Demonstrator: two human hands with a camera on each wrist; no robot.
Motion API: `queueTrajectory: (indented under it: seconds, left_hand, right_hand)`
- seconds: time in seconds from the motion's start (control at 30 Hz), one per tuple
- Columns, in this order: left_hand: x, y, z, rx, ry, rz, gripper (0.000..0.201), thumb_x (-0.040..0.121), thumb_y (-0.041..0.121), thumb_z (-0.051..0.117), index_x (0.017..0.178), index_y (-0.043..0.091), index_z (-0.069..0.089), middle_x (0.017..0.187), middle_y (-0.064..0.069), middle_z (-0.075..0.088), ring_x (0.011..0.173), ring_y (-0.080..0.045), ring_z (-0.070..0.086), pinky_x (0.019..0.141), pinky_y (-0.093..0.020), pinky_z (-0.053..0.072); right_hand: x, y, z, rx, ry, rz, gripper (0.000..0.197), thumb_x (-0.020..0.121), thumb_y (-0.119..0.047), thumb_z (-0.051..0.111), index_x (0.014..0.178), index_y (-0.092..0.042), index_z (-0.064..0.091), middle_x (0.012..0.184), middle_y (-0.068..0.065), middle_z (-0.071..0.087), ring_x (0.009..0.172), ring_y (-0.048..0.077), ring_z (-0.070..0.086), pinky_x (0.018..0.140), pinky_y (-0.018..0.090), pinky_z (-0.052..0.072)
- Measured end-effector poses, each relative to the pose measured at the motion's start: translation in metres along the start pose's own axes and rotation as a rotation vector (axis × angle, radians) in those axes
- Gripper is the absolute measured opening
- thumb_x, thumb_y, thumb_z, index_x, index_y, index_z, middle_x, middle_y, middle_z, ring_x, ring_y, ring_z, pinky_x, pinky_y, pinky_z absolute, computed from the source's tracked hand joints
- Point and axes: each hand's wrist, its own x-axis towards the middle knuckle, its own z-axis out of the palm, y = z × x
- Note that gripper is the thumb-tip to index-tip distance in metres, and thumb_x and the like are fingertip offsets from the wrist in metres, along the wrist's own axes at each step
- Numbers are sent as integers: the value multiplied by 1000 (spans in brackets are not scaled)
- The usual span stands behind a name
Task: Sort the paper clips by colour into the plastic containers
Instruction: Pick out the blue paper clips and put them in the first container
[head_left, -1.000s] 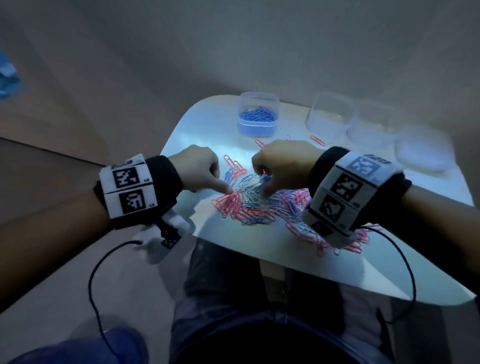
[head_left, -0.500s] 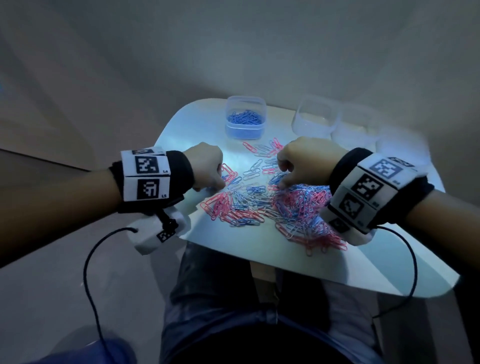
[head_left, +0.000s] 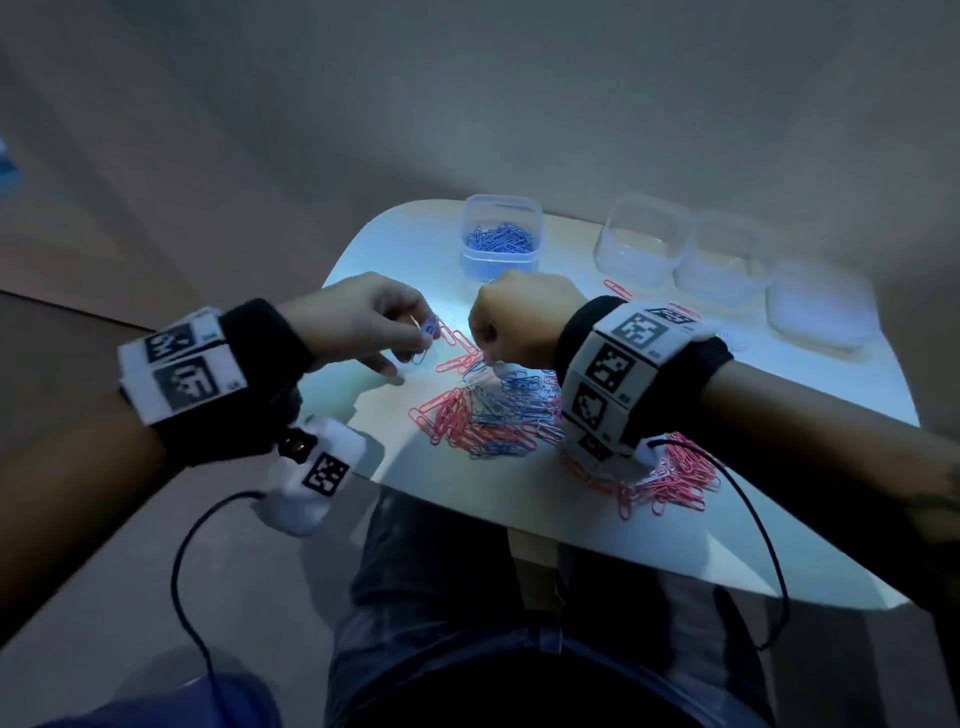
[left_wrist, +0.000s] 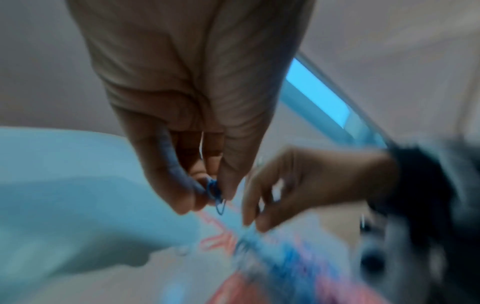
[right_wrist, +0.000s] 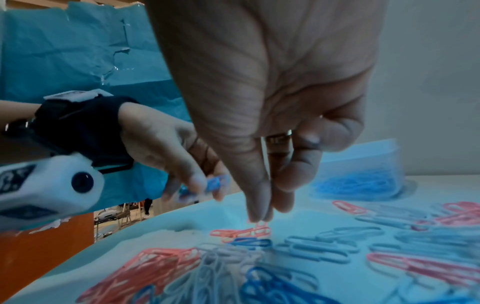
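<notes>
A mixed pile of pink, blue and pale paper clips (head_left: 493, 410) lies on the white table (head_left: 395, 270). My left hand (head_left: 422, 340) is raised just above the table and pinches a few blue paper clips (left_wrist: 215, 192) between thumb and fingers. My right hand (right_wrist: 259, 216) points down at the pile's far edge, its thumb and forefinger pinched on the end of a pink paper clip (right_wrist: 255, 227). A clear plastic container (head_left: 501, 208) at the back holds blue clips (head_left: 500, 240). Three clear containers (head_left: 641, 239) to its right look empty.
More pink clips (head_left: 670, 483) lie under and behind my right wrist near the table's front edge. A few single pink clips (head_left: 617, 287) lie near the containers. My legs are below the table, and wrist cables hang at both sides.
My left hand has lifted off the table with blue clips pinched in it. My right hand has shifted left to the pile's far edge and lowered its fingertips onto a pink clip.
</notes>
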Motion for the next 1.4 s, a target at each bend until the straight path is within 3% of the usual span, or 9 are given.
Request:
queueTrajectory:
  seconds: [0.17,0.33,0.47,0.7,1.0,1.13,1.23,1.33,1.4]
  left_hand:
    - [-11,-8,21,-617,90,-10,14,90,9,53,93,21,59,61,10,59,57,3,58,46,-11,45]
    - [-9,6,54,-1231,205,-68,20,94,6,38,84,18,51,58,4,52,46,-3,53,38,-8,34]
    - [-9,21,67,-1551,103,-66,23,93,9,27,75,16,40,55,2,42,42,-5,43,38,-10,29]
    - [-8,19,70,-1701,84,-21,8,69,9,37,69,15,42,56,3,39,41,-7,40,37,-10,31]
    - [-3,14,78,-1743,55,-99,28,76,11,37,49,12,45,54,0,46,47,-11,53,49,-15,46]
    - [1,20,95,-1696,-65,-97,27,93,14,31,88,4,56,81,-17,70,76,-23,71,73,-31,56]
    - [-7,29,94,-1587,-171,40,39,92,7,38,123,-13,51,122,-32,56,114,-36,58,102,-35,41]
    - [0,26,93,-1705,-194,-121,20,60,-1,58,76,-6,69,86,-23,70,77,-33,71,68,-35,58]
    - [5,29,81,-1615,-117,-148,9,60,4,56,52,6,60,56,-3,59,49,-16,61,43,-19,51]
  right_hand:
    - [4,-1,2,80,-58,25,13,76,-20,71,87,-15,66,95,4,67,79,18,50,50,21,28]
    - [9,-3,6,112,-137,47,22,78,-20,70,95,-6,65,95,11,65,81,21,51,67,27,37]
    - [10,0,11,131,-216,91,32,82,-22,65,58,-10,46,58,4,45,70,24,46,53,26,33]
    - [-16,18,-17,513,-209,223,15,83,-10,59,68,-10,56,55,-1,54,42,7,44,42,15,33]
    - [-97,24,-24,1439,358,344,20,80,5,60,70,-11,54,55,0,59,43,2,54,38,10,37]
    - [-88,-3,-12,1201,426,279,12,77,2,66,70,-5,59,57,7,60,51,11,57,47,22,48]
    - [-82,-14,-3,922,503,264,7,73,-7,73,74,-4,67,70,10,66,63,18,59,68,33,52]
    - [-97,13,-8,931,620,361,13,72,-21,76,71,-13,66,61,-1,58,53,7,46,54,20,39]
    - [-114,42,-12,1013,730,454,15,70,-29,73,66,-21,62,55,-8,50,49,4,41,52,20,33]
